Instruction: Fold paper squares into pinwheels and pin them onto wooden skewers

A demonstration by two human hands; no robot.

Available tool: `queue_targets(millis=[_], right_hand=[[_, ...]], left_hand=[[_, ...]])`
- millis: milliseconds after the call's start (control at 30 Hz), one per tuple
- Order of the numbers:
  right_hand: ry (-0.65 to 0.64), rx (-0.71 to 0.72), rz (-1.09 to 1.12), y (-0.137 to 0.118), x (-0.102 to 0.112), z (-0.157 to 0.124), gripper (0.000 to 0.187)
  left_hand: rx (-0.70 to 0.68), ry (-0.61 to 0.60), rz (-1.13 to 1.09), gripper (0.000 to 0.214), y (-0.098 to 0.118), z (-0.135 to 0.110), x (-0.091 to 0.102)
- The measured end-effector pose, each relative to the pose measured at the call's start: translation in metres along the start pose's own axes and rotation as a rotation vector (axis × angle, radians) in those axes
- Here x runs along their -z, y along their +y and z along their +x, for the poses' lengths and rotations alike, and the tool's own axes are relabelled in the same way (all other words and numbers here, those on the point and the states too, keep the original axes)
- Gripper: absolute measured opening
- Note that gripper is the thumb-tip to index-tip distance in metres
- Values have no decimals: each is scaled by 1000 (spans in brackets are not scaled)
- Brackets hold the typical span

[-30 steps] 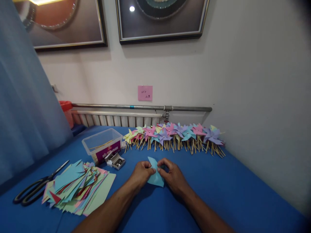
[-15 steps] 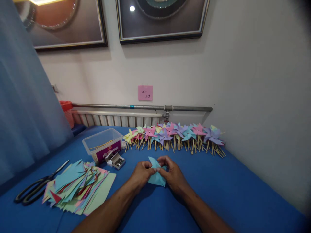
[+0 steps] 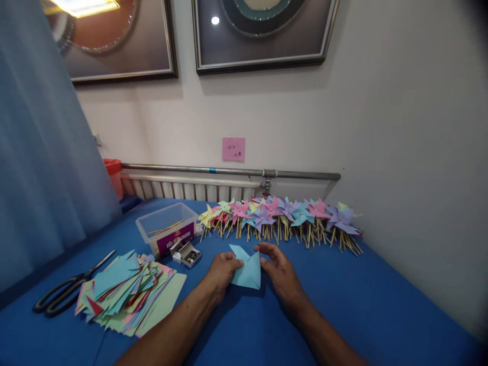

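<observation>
My left hand (image 3: 223,274) pinches the left side of a light blue piece of paper (image 3: 247,273), thumb on top. The paper has cut, pointed corners at its upper edge and is held just above the blue-covered table. At its right edge is my right hand (image 3: 281,272), thumb and index finger apart around the upper right corner; whether they touch the paper is hard to tell. Left of my hands, a small open cardboard box (image 3: 186,254) holds tiny metal pieces. Behind it stands a clear plastic tub (image 3: 168,229) with thin wooden sticks inside.
A pile of coloured paper (image 3: 129,295) lies at the left, beside black-handled scissors (image 3: 72,287). Many paper pinwheels on sticks (image 3: 278,216) lie in a row along the back. Behind the table are a pipe (image 3: 236,171), a radiator (image 3: 190,189) and a red basket (image 3: 113,178).
My right thumb and fingers have come off the paper's middle and moved to its right edge. The paper now lies flatter and more spread. The view has shifted slightly.
</observation>
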State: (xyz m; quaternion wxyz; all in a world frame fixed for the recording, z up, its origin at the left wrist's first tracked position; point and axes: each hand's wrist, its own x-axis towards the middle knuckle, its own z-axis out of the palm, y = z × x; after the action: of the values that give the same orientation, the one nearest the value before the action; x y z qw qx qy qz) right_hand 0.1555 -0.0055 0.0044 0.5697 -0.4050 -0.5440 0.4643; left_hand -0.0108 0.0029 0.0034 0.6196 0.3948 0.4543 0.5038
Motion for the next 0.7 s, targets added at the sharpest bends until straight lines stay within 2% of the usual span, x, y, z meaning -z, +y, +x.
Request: queue_targets(millis=[200, 433, 600, 700], right_hand=[[-150, -62, -1, -4, -5, -7, 38], [-258, -71, -100, -10, -5, -12, 34], [-285, -10, -228, -13, -3, -13, 31], [-307, -21, -245, -14, -3, -14, 32]], left_hand=[[-9, -9, -127, 26, 7, 4, 9], [21, -8, -108, 32, 8, 6, 13], [14, -2, -67, 31, 7, 5, 11], [5, 6, -61, 29, 7, 4, 9]])
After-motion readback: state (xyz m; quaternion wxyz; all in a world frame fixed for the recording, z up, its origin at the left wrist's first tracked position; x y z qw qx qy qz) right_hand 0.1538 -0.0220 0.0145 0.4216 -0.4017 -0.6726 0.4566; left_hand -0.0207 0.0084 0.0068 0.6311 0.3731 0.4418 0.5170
